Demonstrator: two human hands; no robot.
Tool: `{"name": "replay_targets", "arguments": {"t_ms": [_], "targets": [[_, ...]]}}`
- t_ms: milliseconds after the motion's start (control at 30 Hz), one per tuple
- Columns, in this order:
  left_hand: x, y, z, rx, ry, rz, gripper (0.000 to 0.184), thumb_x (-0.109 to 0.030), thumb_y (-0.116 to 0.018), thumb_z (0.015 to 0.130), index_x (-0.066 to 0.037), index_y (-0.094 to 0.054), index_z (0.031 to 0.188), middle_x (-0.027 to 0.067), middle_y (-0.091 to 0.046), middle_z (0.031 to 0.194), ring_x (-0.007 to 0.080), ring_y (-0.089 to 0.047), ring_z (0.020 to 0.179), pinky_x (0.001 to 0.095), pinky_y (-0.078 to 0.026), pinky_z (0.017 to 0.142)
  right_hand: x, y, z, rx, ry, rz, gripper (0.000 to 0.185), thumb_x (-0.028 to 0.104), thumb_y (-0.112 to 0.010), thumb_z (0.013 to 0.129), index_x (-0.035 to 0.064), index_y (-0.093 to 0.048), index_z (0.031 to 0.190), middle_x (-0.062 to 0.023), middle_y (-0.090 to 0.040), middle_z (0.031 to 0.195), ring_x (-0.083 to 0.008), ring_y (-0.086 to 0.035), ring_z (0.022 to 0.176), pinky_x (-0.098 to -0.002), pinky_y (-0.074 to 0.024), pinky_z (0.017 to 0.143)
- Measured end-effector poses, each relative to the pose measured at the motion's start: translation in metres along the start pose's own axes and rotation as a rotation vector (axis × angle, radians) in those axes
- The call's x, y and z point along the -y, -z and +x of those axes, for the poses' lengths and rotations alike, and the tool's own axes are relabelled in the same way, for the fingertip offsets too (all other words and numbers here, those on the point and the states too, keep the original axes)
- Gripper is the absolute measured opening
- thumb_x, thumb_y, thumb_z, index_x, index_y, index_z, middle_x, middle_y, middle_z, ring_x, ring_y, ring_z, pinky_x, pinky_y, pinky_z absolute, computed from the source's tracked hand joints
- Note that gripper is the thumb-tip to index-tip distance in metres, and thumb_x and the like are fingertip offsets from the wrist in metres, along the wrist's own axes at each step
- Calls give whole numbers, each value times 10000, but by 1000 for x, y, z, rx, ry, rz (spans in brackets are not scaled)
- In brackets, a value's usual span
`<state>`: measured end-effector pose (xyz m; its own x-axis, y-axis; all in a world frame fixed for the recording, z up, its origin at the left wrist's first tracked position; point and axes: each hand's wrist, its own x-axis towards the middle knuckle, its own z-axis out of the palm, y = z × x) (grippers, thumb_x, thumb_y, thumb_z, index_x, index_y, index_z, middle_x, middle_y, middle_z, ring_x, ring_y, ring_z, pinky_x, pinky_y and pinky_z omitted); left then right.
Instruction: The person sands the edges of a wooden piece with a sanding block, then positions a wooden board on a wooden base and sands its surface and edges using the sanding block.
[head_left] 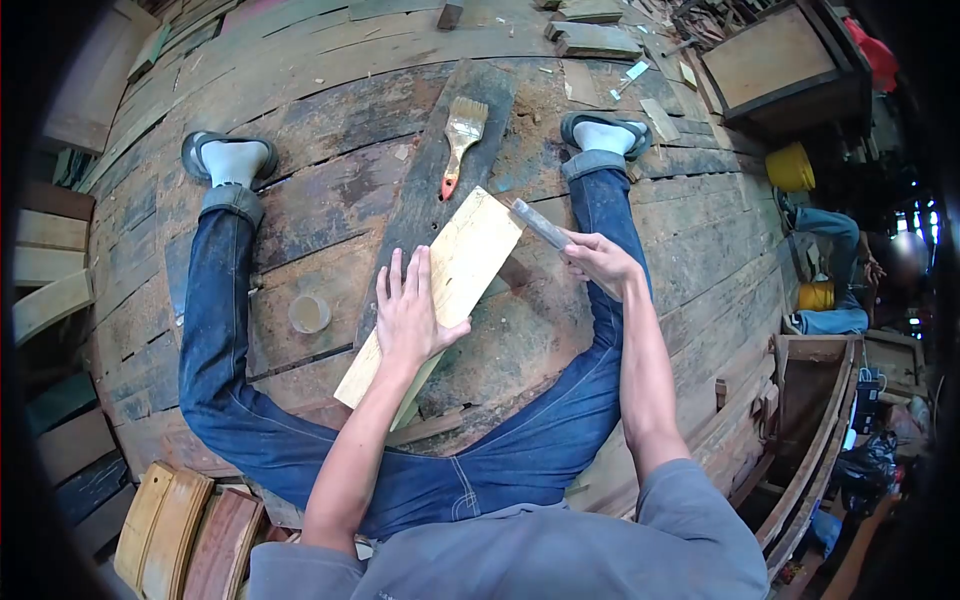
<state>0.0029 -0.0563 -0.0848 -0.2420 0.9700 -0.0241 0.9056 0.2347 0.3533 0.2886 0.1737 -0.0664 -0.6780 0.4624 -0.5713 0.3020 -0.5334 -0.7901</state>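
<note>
A pale, flat wooden board [468, 262] lies at a slant between my legs, one end resting over a dark plank [400, 215]. My left hand [408, 312] is laid flat on the board with its fingers stretched out and the thumb apart. My right hand [603, 263] is closed around one end of a grey oblong block [540, 224], whose exact kind I cannot make out. The block's far end is at the board's upper right corner; whether they touch is unclear. Beyond the board, a paintbrush [464, 140] with a red-tipped wooden handle lies on the dark plank.
A small round clear container [309, 314] stands on the plank floor by my left leg. Curved wooden pieces [165, 525] are stacked at lower left. At right are a wooden frame [815, 430], yellow buckets [790, 168] and another seated person [850, 265]. Wood offcuts [597, 40] lie at the far side.
</note>
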Motion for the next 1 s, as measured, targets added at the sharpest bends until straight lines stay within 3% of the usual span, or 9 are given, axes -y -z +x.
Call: {"name": "replay_targets", "arguments": {"t_ms": [267, 667, 733, 800, 833, 900, 933, 967, 1000], "targets": [[1, -2, -1, -8, -15, 7, 1369, -643, -835, 595, -23, -182, 1626, 142, -360, 1622, 353, -217, 1557, 518, -166, 1268, 29, -28, 43, -55, 9, -149, 610, 275, -704, 996, 148, -492, 1554, 72, -493, 849, -60, -415, 707, -249, -366, 610], [0, 2, -1, 6, -16, 7, 1369, -667, -829, 600, -35, -184, 1629, 126, -388, 1604, 362, -209, 1558, 517, -153, 1271, -11, -45, -30, -204, 98, -148, 598, 206, -688, 1009, 147, -477, 1565, 97, -384, 821, -52, -328, 683, -230, -307, 612], [0, 3, -1, 3, -18, 4, 1362, -664, -828, 606, -32, -186, 1628, 127, -383, 1607, 361, -208, 1558, 514, -154, 1272, -13, -63, -42, -304, 101, -201, 587, 204, -660, 1029, 148, -457, 1576, 81, -492, 923, -67, -380, 744, -218, -367, 679], [1, 2, -1, -7, -17, -3, 1352, -664, -824, 613, -28, -193, 1625, 131, -379, 1612, 362, -211, 1558, 509, -155, 1272, -49, -58, -33, -425, 253, -333, 592, 214, -635, 1046, 145, -422, 1594, 59, -546, 1027, -75, -419, 790, -209, -403, 733], [1, 1, -2, -9, -15, -10, 1347, -663, -823, 617, -26, -196, 1624, 133, -377, 1614, 362, -212, 1558, 507, -156, 1272, -64, -68, -27, -543, 262, -213, 590, 243, -609, 1063, 136, -399, 1604, 27, -610, 1142, -53, -470, 816, -206, -441, 757], [1, 0, 0, -14, -20, 2, 1349, -664, -823, 612, -23, -200, 1623, 137, -377, 1616, 362, -221, 1556, 502, -153, 1273, -85, -92, -15, -699, 283, -109, 632, 332, -556, 1084, 208, -296, 1646, 37, -514, 852, -73, -503, 637, -265, -477, 564], [1, 1, -1, -12, -27, 11, 1350, -665, -823, 610, -22, -202, 1622, 139, -377, 1616, 362, -225, 1555, 499, -152, 1273, -66, -133, -22, -762, 202, 5, 652, 360, -538, 1090, 198, -258, 1656, 22, -514, 842, -71, -496, 609, -277, -485, 538], [0, 5, -1, -11, -37, 18, 1308, -690, -790, 662, -12, -212, 1619, 155, -389, 1609, 364, -237, 1551, 495, -141, 1274, -84, -144, -11, -769, 205, -73, 652, 362, -475, 1101, 92, -229, 1641, -126, -440, 1230, -229, -428, 1057, -353, -401, 881], [-1, 4, -2, -34, -50, 9, 1247, -683, -755, 715, -8, -220, 1617, 158, -395, 1605, 364, -241, 1550, 495, -142, 1273, -91, -161, -6, -783, 197, -160, 661, 367, -435, 1107, 31, -213, 1631, -215, -390, 1422, -322, -395, 1276, -400, -357, 1052]]}}
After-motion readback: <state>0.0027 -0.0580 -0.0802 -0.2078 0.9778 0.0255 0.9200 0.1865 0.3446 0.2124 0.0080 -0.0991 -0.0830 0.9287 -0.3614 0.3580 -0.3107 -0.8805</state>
